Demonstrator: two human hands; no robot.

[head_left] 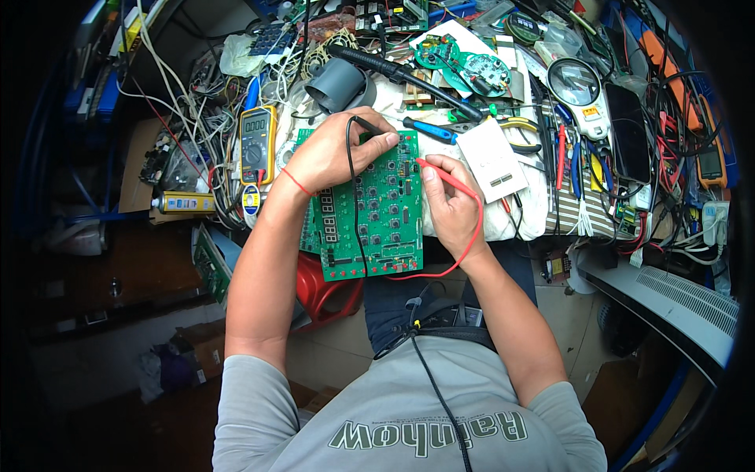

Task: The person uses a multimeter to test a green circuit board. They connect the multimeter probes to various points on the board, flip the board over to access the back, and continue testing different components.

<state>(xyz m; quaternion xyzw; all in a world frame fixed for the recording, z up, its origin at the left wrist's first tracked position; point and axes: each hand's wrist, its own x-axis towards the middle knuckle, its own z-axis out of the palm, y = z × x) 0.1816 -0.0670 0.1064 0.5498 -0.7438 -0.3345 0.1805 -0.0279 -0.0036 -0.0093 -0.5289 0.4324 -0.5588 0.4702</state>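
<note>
A green circuit board [344, 206] with dark digit displays and rows of push buttons lies in front of me, its near end jutting past the table's edge. My left hand [343, 148] is closed on a black test probe [364, 123] over the board's far part. The probe's tip is hidden by my fingers. At the board's right edge, my right hand [451, 208] grips a red test probe [450, 179], whose tip points toward the chips there. Black and red leads hang from the probes across and below the board. Left of it lies a yellow multimeter [258, 145] with its display lit.
Beyond the board are a grey cylinder [336, 85], a blue-handled screwdriver [429, 130] and round green boards [485, 73]. To the right lie a white box [492, 160], pliers [521, 135], a magnifier [574, 82] and a phone [627, 132]. Tangled cables crowd both sides.
</note>
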